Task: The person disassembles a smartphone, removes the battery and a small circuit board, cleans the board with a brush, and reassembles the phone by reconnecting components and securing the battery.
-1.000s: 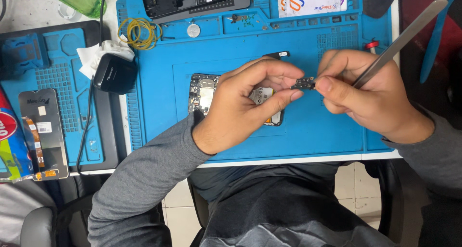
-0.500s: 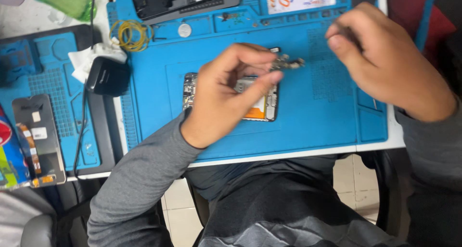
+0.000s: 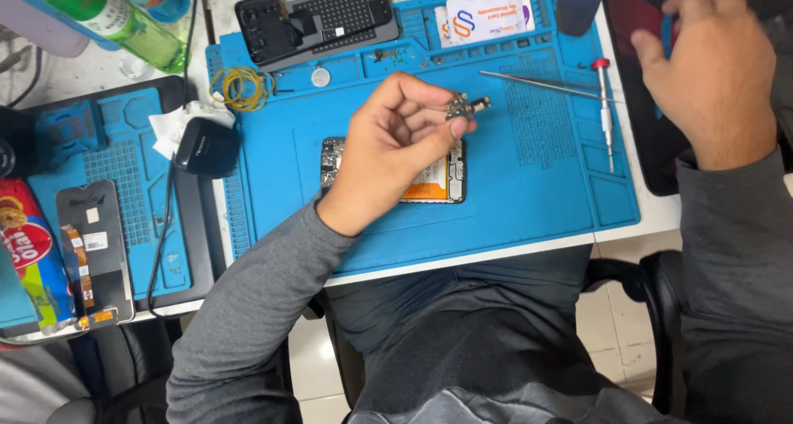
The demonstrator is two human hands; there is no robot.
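My left hand (image 3: 396, 147) pinches a small circuit board part (image 3: 465, 106) between thumb and forefinger, lifted above an opened phone (image 3: 434, 184) that lies on the blue work mat (image 3: 529, 192). My right hand (image 3: 712, 70) is far to the right, over a dark device (image 3: 640, 143) beside the mat, its fingertips at a thin blue tool (image 3: 667, 19); motion blur hides whether they grip it. A long metal tool (image 3: 541, 83) and a red-tipped screwdriver (image 3: 605, 114) lie on the mat between the hands.
At the mat's far edge lie a black phone shell (image 3: 318, 15), a white card (image 3: 487, 15), a coin cell (image 3: 320, 77) and yellow rubber bands (image 3: 241, 87). To the left are a green bottle (image 3: 107, 15), black box (image 3: 206, 147), second mat (image 3: 116, 172), phone screen (image 3: 95, 254) and snack packet (image 3: 29, 263).
My right hand let go of the metal tool, which now lies on the mat, and swung away to the upper right. My left hand kept hold of the small board.
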